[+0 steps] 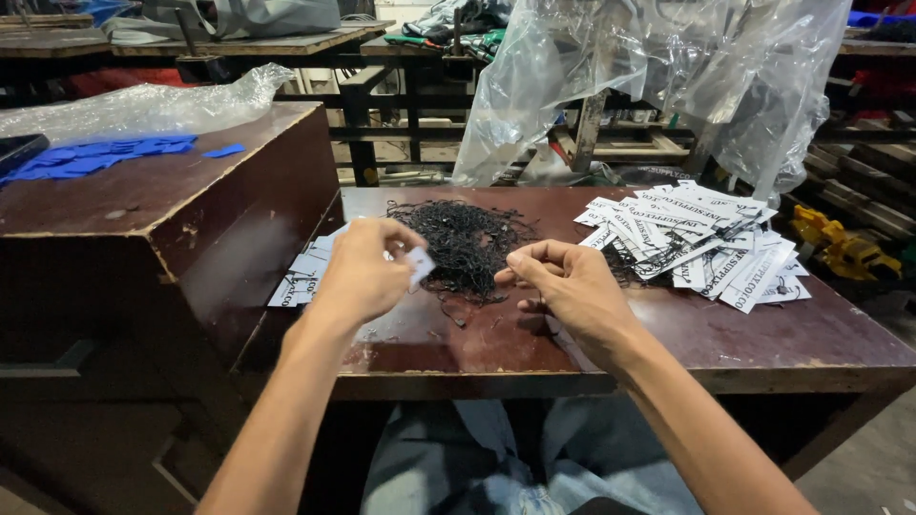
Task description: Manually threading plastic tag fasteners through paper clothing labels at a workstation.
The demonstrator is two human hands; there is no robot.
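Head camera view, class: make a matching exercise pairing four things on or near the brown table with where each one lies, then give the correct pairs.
Things:
1. small white tag
2. tangle of black strings
3. heap of white printed tags
4. blue pieces

Places:
A. top of the raised cabinet, far left
B. pinched in the left hand
C. right part of the table
D. middle of the table, beyond both hands

Pairs: 1-B, 2-D, 3-C, 4-A
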